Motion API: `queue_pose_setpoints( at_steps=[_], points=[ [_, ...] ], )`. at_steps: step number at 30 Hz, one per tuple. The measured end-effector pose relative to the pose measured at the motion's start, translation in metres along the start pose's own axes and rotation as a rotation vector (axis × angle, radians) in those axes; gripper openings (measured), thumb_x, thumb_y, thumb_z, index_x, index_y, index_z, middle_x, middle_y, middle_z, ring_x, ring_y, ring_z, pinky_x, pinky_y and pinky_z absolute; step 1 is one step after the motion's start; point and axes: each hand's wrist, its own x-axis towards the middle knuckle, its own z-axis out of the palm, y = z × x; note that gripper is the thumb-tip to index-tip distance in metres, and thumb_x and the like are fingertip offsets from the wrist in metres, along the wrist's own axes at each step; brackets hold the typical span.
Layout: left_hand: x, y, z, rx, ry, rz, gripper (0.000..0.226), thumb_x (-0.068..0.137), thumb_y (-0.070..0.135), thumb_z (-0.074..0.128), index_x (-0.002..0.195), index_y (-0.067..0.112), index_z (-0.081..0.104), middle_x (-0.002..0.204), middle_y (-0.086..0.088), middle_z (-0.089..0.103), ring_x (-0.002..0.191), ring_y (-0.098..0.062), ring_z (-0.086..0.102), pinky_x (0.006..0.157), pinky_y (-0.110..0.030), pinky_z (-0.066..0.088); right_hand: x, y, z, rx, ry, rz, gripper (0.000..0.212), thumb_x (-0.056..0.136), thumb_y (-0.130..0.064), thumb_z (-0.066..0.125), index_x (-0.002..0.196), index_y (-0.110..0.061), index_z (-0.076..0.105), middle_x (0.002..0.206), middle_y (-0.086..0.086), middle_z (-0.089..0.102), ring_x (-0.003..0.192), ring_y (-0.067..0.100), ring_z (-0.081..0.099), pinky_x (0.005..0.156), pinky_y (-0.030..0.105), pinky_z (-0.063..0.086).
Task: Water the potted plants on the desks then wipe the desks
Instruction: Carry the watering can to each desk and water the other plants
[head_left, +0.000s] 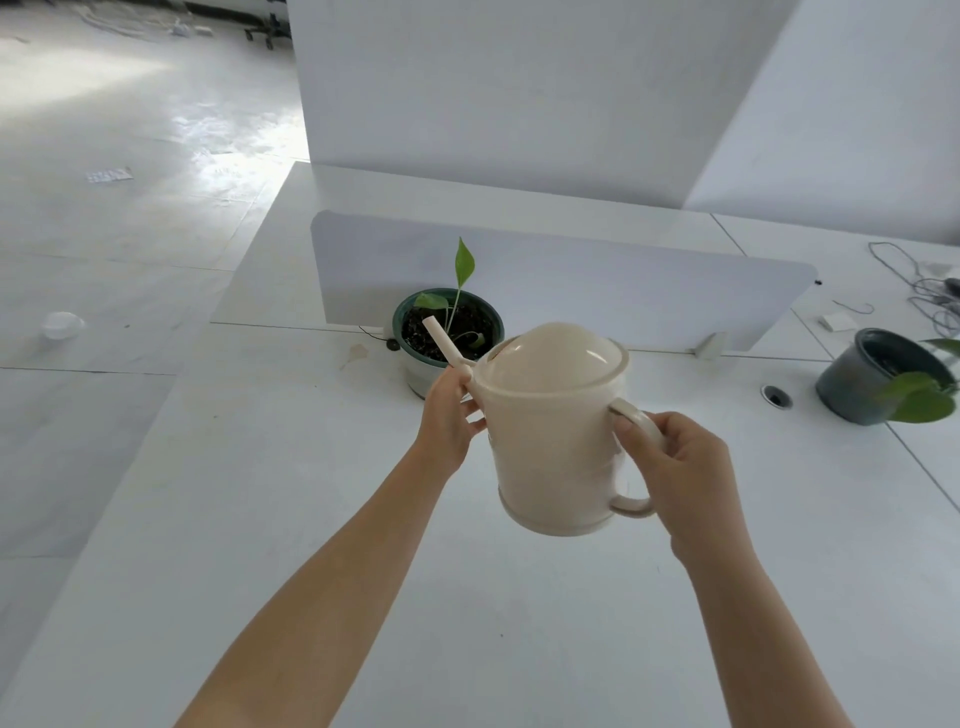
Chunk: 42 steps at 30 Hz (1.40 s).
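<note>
cream watering can (558, 447) gripped by left hand (449, 421) at spout (439, 340), right hand (680, 467) on handle (631, 506); two pots (400, 325) (847, 389).

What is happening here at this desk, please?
A person holds a cream watering can with both hands above the desk. The right hand grips its handle and the left hand holds the base of the spout. The spout's tip is over the soil of the green pot with a small plant. I cannot see any water flowing. A second dark pot stands further right.
</note>
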Motion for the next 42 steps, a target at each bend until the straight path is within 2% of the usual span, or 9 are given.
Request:
queue_pose_setpoints(
  at_steps=[4, 10, 18, 22, 30, 35, 38, 42],
  points=[
    [0.010, -0.002, -0.001, -0.057, 0.009, -0.039, 0.013, 0.089, 0.013, 0.041, 0.079, 0.015, 0.049, 0.072, 0.001, 0.047, 0.065, -0.014, 0.048, 0.051, -0.021, 0.045, 0.003, -0.003, 0.002, -0.029, -0.003, -0.016, 0.010, 0.086, -0.017, 0.060, 0.083, -0.007, 0.059, 0.065, -0.002, 0.049, 0.059, 0.010, 0.044, 0.032, 0.005, 0.032],
    [0.017, -0.012, -0.001, -0.054, 0.033, -0.056, 0.010, 0.088, 0.013, 0.045, 0.080, 0.013, 0.051, 0.074, -0.001, 0.048, 0.069, -0.016, 0.051, 0.058, -0.026, 0.045, 0.004, -0.001, 0.000, -0.065, -0.024, 0.005, 0.008, 0.086, -0.017, 0.060, 0.080, -0.011, 0.059, 0.073, 0.000, 0.055, 0.065, 0.010, 0.048, 0.034, 0.004, 0.034],
    [0.028, -0.022, 0.009, -0.004, -0.060, -0.091, 0.010, 0.085, 0.015, 0.043, 0.076, 0.015, 0.046, 0.071, 0.002, 0.049, 0.069, -0.015, 0.050, 0.056, -0.024, 0.045, 0.002, 0.005, -0.009, -0.069, 0.039, 0.015, 0.009, 0.086, -0.016, 0.060, 0.087, -0.007, 0.060, 0.075, -0.003, 0.055, 0.067, 0.007, 0.049, 0.034, 0.002, 0.033],
    [0.030, -0.016, 0.024, 0.031, -0.080, -0.105, 0.018, 0.086, 0.014, 0.038, 0.071, 0.017, 0.046, 0.068, 0.003, 0.044, 0.063, -0.012, 0.047, 0.048, -0.019, 0.044, 0.003, 0.006, -0.013, -0.072, 0.078, 0.007, 0.008, 0.086, -0.015, 0.060, 0.086, -0.007, 0.059, 0.076, -0.002, 0.055, 0.067, 0.008, 0.050, 0.033, 0.002, 0.033],
    [0.013, -0.015, 0.031, 0.047, -0.096, -0.140, 0.021, 0.088, 0.014, 0.034, 0.070, 0.018, 0.043, 0.066, 0.004, 0.043, 0.053, -0.007, 0.047, 0.045, -0.017, 0.042, -0.002, 0.012, -0.018, -0.051, 0.111, 0.000, 0.007, 0.086, -0.015, 0.060, 0.085, -0.007, 0.059, 0.084, 0.004, 0.057, 0.067, 0.008, 0.049, 0.034, 0.001, 0.033],
    [-0.007, -0.023, 0.014, 0.032, -0.050, -0.149, 0.017, 0.087, 0.012, 0.035, 0.077, 0.018, 0.048, 0.079, 0.001, 0.049, 0.070, -0.014, 0.049, 0.058, -0.025, 0.045, -0.013, 0.022, -0.018, -0.029, 0.058, 0.031, 0.005, 0.086, -0.011, 0.059, 0.086, -0.006, 0.060, 0.082, 0.003, 0.057, 0.068, 0.008, 0.050, 0.034, 0.001, 0.034],
    [-0.022, -0.025, -0.001, 0.027, -0.004, -0.123, 0.017, 0.087, 0.012, 0.037, 0.076, 0.017, 0.048, 0.077, 0.002, 0.051, 0.069, -0.014, 0.051, 0.058, -0.025, 0.046, -0.022, 0.031, -0.016, -0.003, -0.010, 0.056, 0.002, 0.085, -0.010, 0.060, 0.086, -0.009, 0.061, 0.084, -0.002, 0.060, 0.072, 0.006, 0.053, 0.036, 0.001, 0.035],
    [-0.044, -0.029, -0.025, 0.040, 0.067, -0.042, 0.012, 0.087, 0.011, 0.039, 0.081, 0.013, 0.049, 0.073, 0.000, 0.052, 0.067, -0.016, 0.053, 0.061, -0.026, 0.045, -0.032, 0.050, -0.015, 0.022, -0.115, 0.084, 0.013, 0.085, -0.008, 0.060, 0.081, -0.020, 0.063, 0.086, -0.006, 0.064, 0.078, 0.003, 0.056, 0.041, 0.001, 0.039]
  ],
)
